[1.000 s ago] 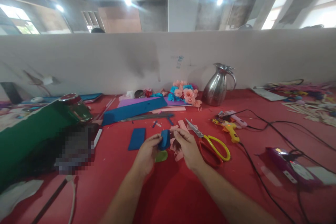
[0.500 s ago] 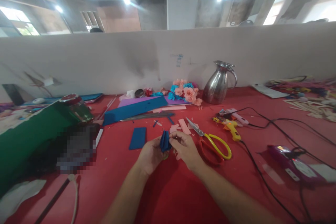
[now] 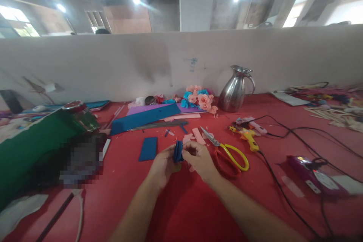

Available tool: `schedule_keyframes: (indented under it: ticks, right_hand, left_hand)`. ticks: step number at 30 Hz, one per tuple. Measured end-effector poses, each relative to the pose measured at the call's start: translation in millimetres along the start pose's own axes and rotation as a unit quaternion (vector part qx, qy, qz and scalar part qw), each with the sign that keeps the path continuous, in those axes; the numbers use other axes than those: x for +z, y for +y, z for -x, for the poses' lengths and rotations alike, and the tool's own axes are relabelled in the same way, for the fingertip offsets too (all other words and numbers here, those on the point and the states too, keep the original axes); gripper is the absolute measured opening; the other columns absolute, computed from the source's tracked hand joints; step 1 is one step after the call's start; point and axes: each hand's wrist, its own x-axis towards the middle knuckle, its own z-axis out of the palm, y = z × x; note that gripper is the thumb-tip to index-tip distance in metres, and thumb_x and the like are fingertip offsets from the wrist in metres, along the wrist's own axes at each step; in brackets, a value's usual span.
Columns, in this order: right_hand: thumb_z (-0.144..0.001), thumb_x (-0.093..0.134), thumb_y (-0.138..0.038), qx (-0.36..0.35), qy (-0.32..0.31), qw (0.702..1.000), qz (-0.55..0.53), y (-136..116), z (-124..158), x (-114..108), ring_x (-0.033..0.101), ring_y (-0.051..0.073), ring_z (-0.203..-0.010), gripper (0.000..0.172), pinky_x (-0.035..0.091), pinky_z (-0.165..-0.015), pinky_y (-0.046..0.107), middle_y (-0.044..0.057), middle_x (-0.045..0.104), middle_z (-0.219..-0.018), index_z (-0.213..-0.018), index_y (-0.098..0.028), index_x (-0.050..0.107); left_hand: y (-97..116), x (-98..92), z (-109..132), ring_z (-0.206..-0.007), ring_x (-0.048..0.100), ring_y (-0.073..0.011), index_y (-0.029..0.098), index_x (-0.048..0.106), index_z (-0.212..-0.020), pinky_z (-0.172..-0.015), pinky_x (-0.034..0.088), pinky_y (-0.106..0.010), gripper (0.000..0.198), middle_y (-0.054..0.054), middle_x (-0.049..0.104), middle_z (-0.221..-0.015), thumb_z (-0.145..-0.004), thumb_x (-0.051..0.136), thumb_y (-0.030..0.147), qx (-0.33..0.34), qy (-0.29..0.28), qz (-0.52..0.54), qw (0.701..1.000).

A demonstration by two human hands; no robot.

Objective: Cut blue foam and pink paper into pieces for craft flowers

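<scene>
Between my two hands is a small piece of folded dark blue paper point(image 3: 177, 152), its layers standing upright. My left hand point(image 3: 163, 164) grips it from the left side, with the fingers partly behind it. My right hand point(image 3: 198, 157) pinches its right edge with thumb and forefinger. Left of my hands, a flat blue paper rectangle point(image 3: 148, 149) lies on the red table point(image 3: 181, 211). Pink paper scraps point(image 3: 198, 136) are scattered just beyond my right hand. Scissors point(image 3: 227, 152) with one yellow and one red handle rest to its right.
A yellow glue gun point(image 3: 249, 138) and a purple power strip point(image 3: 314, 177) lie at the right with trailing cords. Behind are paper flowers point(image 3: 200, 98), a steel jug point(image 3: 234, 90) and a long blue sheet point(image 3: 144, 118). A green board point(image 3: 36, 140) and a jar point(image 3: 81, 115) stand left.
Both hands stay in nearly the same place on the folded paper. The paper has turned slightly and its layers look closer together. The whole view has shifted a little.
</scene>
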Motion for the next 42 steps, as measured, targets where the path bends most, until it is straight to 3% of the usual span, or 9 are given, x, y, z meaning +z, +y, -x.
schedule_keyframes:
  ticks: [6, 15, 24, 30, 36, 42]
  right_hand:
    - [-0.065, 0.057, -0.024, -0.029, 0.023, 0.998, 0.055, 2.3, 1.0, -0.2, 0.039, 0.007, -0.048, 0.009, 0.032, -0.045, 0.02, -0.006, 0.046, -0.057, -0.064, -0.019, 0.049]
    - [-0.068, 0.054, -0.022, -0.049, 0.043, 0.996, 0.059, -3.4, 5.9, 1.8, 0.05, 0.01, -0.055, 0.023, 0.039, -0.044, 0.019, -0.002, 0.055, -0.069, -0.09, -0.018, 0.059]
    - [-0.074, 0.053, -0.03, -0.044, 0.06, 0.995, 0.068, -3.8, 6.6, -1.5, 0.049, 0.011, -0.052, 0.013, 0.039, -0.043, 0.02, -0.002, 0.056, -0.062, -0.074, -0.018, 0.058]
    - [-0.083, 0.047, -0.038, -0.084, 0.08, 0.989, 0.087, -0.7, 4.7, -1.6, 0.045, 0.01, -0.053, 0.023, 0.039, -0.05, 0.021, -0.004, 0.048, -0.06, -0.07, -0.02, 0.05]
    - [-0.076, 0.056, -0.031, -0.082, 0.04, 0.988, 0.126, 0.5, 5.8, -0.3, 0.046, 0.01, -0.056, 0.012, 0.039, -0.051, 0.021, -0.004, 0.051, -0.064, -0.077, -0.019, 0.053]
    - [-0.075, 0.048, -0.029, -0.047, 0.024, 0.997, 0.048, -3.9, 5.3, 0.6, 0.048, 0.011, -0.053, 0.014, 0.04, -0.05, 0.021, -0.004, 0.051, -0.058, -0.073, -0.018, 0.056]
  left_hand:
    - [-6.3, -1.6, -6.7, -0.057, 0.052, -0.0089, 0.015, 0.064, -0.072, -0.056, 0.039, -0.018, 0.016, 0.002, 0.061, -0.064, -0.056, 0.066, 0.019, 0.091, 0.012, -0.061, 0.994]
    - [-8.0, 1.4, -4.4, -0.063, 0.058, -0.0132, 0.017, 0.069, -0.085, -0.06, 0.042, -0.022, 0.026, -0.002, 0.068, -0.072, -0.061, 0.06, 0.02, 0.083, 0.003, -0.127, 0.988]
    - [-7.4, 0.4, -5.6, -0.066, 0.056, -0.013, 0.017, 0.066, -0.078, -0.059, 0.04, -0.021, 0.02, -0.002, 0.065, -0.076, -0.064, 0.065, 0.031, 0.099, -0.012, -0.151, 0.983]
    - [-7.8, -1.0, -6.1, -0.067, 0.055, -0.0129, 0.017, 0.065, -0.076, -0.063, 0.041, -0.021, 0.019, -0.001, 0.062, -0.072, -0.065, 0.068, 0.032, 0.107, -0.035, -0.132, 0.985]
    - [-7.8, -1.8, -6.6, -0.062, 0.051, -0.0111, 0.016, 0.065, -0.074, -0.059, 0.037, -0.021, 0.017, 0.001, 0.06, -0.068, -0.064, 0.065, 0.029, 0.107, -0.028, -0.129, 0.985]
    - [-5.4, -0.6, -4.8, -0.058, 0.05, -0.0096, 0.015, 0.063, -0.07, -0.058, 0.038, -0.02, 0.015, 0.001, 0.06, -0.065, -0.061, 0.068, 0.027, 0.094, -0.027, -0.078, 0.992]
